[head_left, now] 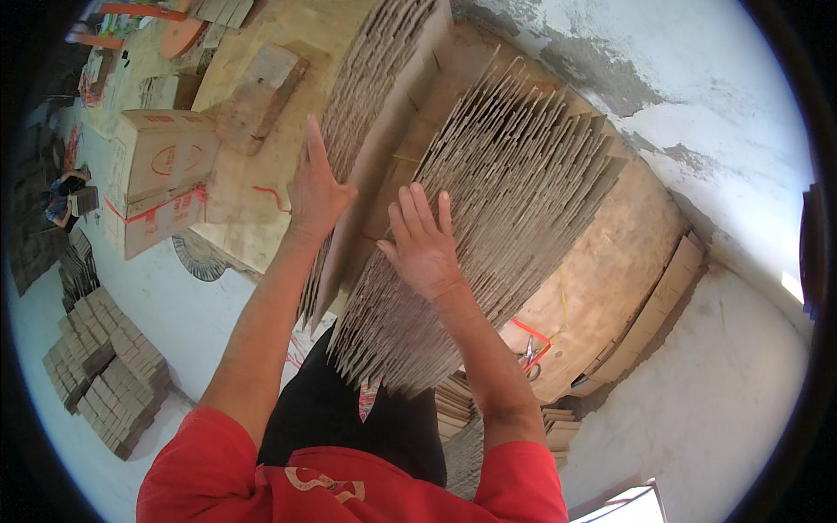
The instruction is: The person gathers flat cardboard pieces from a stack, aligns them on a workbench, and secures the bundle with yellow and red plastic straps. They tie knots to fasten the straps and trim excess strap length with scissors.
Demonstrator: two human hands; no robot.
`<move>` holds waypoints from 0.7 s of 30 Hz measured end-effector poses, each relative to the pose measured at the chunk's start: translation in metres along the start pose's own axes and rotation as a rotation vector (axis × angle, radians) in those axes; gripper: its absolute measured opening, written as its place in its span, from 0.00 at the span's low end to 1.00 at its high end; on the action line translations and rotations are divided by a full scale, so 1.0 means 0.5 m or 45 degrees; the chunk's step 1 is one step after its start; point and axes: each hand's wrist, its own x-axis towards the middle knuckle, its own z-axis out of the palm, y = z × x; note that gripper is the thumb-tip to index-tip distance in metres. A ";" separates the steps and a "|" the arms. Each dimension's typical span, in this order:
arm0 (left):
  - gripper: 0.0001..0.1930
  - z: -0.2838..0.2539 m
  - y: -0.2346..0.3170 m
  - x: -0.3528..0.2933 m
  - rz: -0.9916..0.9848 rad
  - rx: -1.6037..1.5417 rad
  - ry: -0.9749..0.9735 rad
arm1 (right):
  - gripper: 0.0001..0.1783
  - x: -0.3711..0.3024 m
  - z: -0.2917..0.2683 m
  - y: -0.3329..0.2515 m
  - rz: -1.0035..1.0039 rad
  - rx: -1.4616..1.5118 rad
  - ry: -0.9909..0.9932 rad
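Resting right hand (425,248), fingers extended, gripping nothing, on edge-up cardboard sheets (514,183), one o'clock; left hand (316,199), index and thumb spread, no grasp visible, at narrower stack (370,78), eleven o'clock. Flat, even pressure should keep edges aligned.

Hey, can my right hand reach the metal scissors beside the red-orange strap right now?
Probably yes: the metal scissors lie just right of your right forearm, and nothing appears to cover them. Your right hand rests on the packed grey-brown cardboard sheets, so it would likely need drawing back.
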 end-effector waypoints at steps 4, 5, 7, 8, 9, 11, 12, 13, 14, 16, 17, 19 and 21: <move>0.55 -0.021 0.023 0.014 0.107 0.066 0.117 | 0.34 -0.002 0.002 0.002 0.023 0.013 0.002; 0.55 -0.027 0.023 0.001 0.135 0.117 0.115 | 0.34 -0.002 0.002 0.003 0.025 0.014 0.008; 0.55 -0.036 0.027 -0.029 0.134 0.137 0.052 | 0.35 -0.003 0.002 0.003 0.028 0.016 0.021; 0.55 -0.035 0.029 -0.050 0.104 0.106 -0.012 | 0.35 -0.003 0.001 0.004 0.028 0.034 0.020; 0.54 -0.032 0.031 -0.067 0.074 0.074 -0.077 | 0.35 -0.004 0.000 0.006 0.029 0.052 0.019; 0.54 -0.009 0.027 -0.099 0.158 0.065 -0.110 | 0.35 -0.005 -0.001 0.005 0.012 0.087 0.023; 0.54 0.006 0.024 -0.108 0.199 0.057 -0.128 | 0.35 -0.004 -0.002 0.005 0.000 0.102 0.028; 0.54 0.018 0.021 -0.112 0.200 0.063 -0.137 | 0.35 -0.005 -0.003 0.006 -0.008 0.114 0.030; 0.54 0.028 0.018 -0.115 0.199 0.069 -0.144 | 0.35 -0.005 -0.003 0.006 -0.001 0.121 0.024; 0.54 0.035 0.014 -0.114 0.220 0.071 -0.167 | 0.35 -0.001 -0.001 0.005 0.009 0.138 0.018; 0.54 0.034 0.012 -0.110 0.241 0.067 -0.182 | 0.35 -0.002 0.000 0.004 0.016 0.136 0.010; 0.54 0.032 0.008 -0.104 0.270 0.073 -0.205 | 0.34 -0.003 0.002 0.005 0.028 0.132 -0.004; 0.55 0.028 0.004 -0.099 0.290 0.090 -0.221 | 0.34 -0.002 0.004 0.004 0.029 0.151 -0.007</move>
